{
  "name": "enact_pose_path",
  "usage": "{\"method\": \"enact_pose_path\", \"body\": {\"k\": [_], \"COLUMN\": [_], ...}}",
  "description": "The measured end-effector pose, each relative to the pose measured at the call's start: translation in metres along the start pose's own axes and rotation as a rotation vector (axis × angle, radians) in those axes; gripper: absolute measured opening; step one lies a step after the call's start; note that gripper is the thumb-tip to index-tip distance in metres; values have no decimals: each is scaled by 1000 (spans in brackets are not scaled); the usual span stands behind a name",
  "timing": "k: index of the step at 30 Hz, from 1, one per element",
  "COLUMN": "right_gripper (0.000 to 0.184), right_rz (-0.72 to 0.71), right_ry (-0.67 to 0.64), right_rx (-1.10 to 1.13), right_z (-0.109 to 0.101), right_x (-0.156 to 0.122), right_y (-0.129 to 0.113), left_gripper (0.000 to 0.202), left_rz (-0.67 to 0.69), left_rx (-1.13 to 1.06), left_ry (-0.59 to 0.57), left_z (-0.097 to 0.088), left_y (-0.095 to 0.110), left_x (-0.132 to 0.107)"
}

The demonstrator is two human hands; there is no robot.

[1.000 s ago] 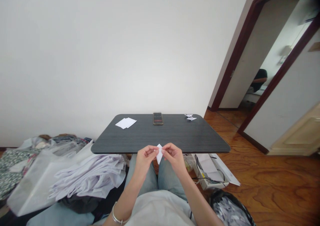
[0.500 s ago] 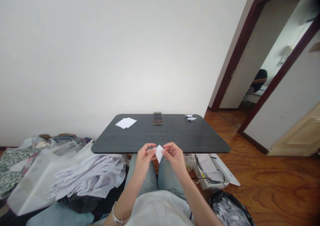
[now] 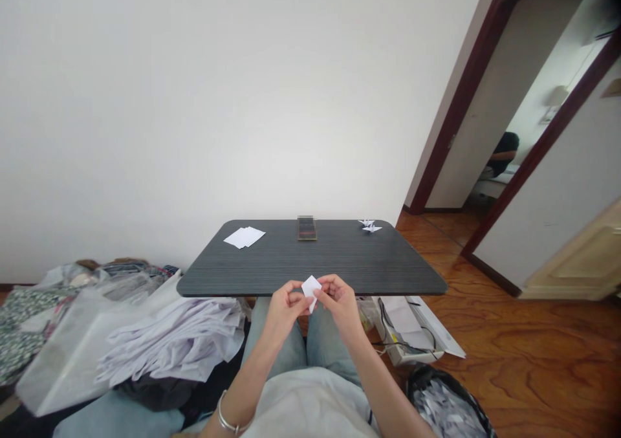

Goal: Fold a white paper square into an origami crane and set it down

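Note:
A small folded piece of white paper (image 3: 311, 286) is held between my two hands, just over the near edge of the dark table (image 3: 310, 263). My left hand (image 3: 286, 303) pinches its lower left side between thumb and fingers. My right hand (image 3: 337, 295) grips its right side, the thumb pressed on the paper's front. The lower part of the paper narrows to a point, partly covered by the thumbs. At the table's far right lie two folded paper cranes (image 3: 371, 228). Some white paper sheets (image 3: 244, 237) lie overlapping at the far left.
A phone (image 3: 306, 228) rests at the table's back middle, near the wall. Piled clothes (image 3: 174, 341) lie on the left. On the floor to the right are a white box with cables (image 3: 412, 334) and a black bag of paper scraps (image 3: 449, 405).
My left thumb and fingers have moved inward and down along the paper. The paper has risen slightly, and its lower half now looks narrower.

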State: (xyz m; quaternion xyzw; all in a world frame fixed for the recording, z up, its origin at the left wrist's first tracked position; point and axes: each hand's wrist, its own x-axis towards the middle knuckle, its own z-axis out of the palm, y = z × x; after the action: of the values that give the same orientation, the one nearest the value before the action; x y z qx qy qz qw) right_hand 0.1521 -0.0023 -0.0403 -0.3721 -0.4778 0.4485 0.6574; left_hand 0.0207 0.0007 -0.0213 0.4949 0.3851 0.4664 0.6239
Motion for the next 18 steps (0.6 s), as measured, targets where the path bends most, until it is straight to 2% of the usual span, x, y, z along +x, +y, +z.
{"method": "enact_pose_path", "body": {"k": [5,8,14,18], "right_gripper": [18,17,19,21], "right_rz": [-31,-24,8,39], "right_ry": [70,82,67,-8], "right_rx": [-25,-30,46,43], "right_z": [0,0,1,-1], "right_x": [0,-1,-1,0], "right_y": [-4,-5,-8,-6], "left_gripper": [38,36,40,42], "left_rz": [-72,-60,-22,-42], "left_rx": [29,24,2,32], "left_ry": [-20,-33,-81,-104], "left_z": [2,2,0,0], "left_y": [1,0,0,0], "left_x": [-2,-2,-1,-2]}}
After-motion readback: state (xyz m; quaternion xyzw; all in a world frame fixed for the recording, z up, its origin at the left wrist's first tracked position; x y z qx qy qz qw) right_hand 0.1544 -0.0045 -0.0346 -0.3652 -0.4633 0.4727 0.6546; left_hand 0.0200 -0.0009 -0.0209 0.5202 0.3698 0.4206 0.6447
